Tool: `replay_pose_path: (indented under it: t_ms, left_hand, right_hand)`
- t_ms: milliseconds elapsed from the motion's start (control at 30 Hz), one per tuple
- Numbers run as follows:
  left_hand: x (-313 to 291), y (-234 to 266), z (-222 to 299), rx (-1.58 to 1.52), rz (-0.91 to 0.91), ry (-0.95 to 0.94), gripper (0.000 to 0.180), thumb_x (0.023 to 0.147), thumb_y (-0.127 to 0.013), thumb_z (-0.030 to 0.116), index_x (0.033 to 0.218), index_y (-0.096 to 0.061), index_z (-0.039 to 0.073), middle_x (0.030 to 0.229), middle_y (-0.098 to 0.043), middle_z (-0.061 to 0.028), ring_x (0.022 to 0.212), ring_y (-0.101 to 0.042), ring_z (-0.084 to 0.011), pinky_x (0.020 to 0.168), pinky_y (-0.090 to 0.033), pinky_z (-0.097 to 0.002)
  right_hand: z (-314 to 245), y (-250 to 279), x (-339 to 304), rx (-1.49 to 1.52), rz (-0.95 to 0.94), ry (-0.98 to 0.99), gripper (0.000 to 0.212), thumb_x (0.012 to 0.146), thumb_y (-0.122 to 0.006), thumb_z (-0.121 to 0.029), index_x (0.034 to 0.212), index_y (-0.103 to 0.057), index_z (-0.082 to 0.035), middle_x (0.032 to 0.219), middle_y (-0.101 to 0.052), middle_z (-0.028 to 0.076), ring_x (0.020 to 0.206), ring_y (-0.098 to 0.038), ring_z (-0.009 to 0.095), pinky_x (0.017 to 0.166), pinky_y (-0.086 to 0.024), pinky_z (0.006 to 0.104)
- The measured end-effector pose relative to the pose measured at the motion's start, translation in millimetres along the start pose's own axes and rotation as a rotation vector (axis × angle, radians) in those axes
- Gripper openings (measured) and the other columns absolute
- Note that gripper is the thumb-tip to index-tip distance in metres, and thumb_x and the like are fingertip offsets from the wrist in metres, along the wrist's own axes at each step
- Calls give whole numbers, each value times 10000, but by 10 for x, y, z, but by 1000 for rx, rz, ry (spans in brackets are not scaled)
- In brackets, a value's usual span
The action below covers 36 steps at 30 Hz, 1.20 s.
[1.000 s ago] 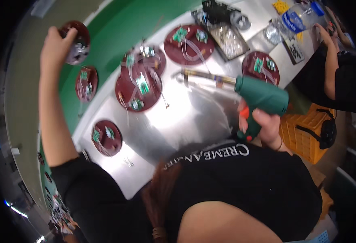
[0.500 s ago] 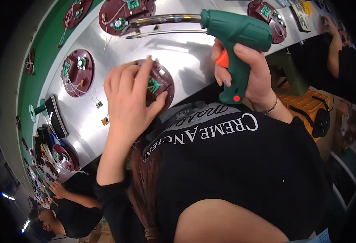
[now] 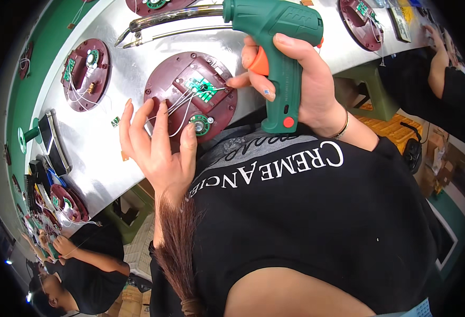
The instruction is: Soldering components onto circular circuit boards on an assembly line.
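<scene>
My right hand (image 3: 319, 87) grips a green soldering gun (image 3: 285, 92) with an orange trigger. Its long metal tip and thinner solder feed tube point left, above the table. One outstretched finger of that hand reaches the right edge of a round maroon plastic housing (image 3: 161, 79), by a wire end. A green circuit board (image 3: 203, 89) with white wires lies in the housing's raised middle, and a small round green part (image 3: 201, 125) sits near its closest edge. My left hand (image 3: 161, 158) has its fingers spread along the housing's near left rim, beside the wires.
Similar maroon housings stand at the left (image 3: 92, 68) and far right (image 3: 358, 24) of the metal table (image 3: 111, 164). A green spool (image 3: 26, 138) and a dark tray (image 3: 54, 142) are at the left. Co-workers sit at lower left and far right.
My left hand has drawn back from over the housing and its fingers have spread. The housing now shows turned, its round part near me. The soldering gun has shifted left in view.
</scene>
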<state>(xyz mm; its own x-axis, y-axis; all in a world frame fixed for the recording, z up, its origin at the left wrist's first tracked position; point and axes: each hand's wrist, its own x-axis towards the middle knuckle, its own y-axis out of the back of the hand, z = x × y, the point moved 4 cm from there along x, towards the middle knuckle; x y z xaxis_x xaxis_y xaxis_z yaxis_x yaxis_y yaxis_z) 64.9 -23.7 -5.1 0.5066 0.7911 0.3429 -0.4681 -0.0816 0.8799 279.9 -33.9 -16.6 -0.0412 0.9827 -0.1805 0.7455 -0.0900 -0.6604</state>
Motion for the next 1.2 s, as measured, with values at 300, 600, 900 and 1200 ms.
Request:
replay_pose_path:
  t_ms: [300,600,900,1200]
  left_hand:
    - [195,17,112,-121,172,63,190,771,-689,40,956,-702,-3,922,-609,-75,947,-527,-253,875,-388,-372]
    - [395,-105,135,-514,126,236,76,798,-701,17,872,-684,15,860,-628,-58,879,-543,-200,811,-424,-314]
    - [496,-120,146,-509,97,148,109,778,-697,-7,882,-669,8,842,-636,-67,875,-556,-218,824,-438,-320]
    - [451,-67,166,-418,149,156,73,775,-686,-2,831,-640,1,922,-567,-103,863,-550,-230,778,-447,-326]
  right_hand:
    - [42,-13,31,30,-36,34,362,947,-391,-308,1031,-527,17,901,-567,60,498,-511,106,1000,-430,494]
    - [56,-35,-17,163,28,16,281,926,-467,-227,892,-561,37,701,-583,103,537,-565,152,877,-526,410]
    - [-120,-227,130,-20,-203,30,436,949,-381,-336,1108,-504,52,947,-571,133,518,-542,138,707,-541,345]
    - [-153,-252,117,-150,-132,-17,418,945,-406,-321,1073,-520,60,955,-593,135,522,-553,145,510,-513,275]
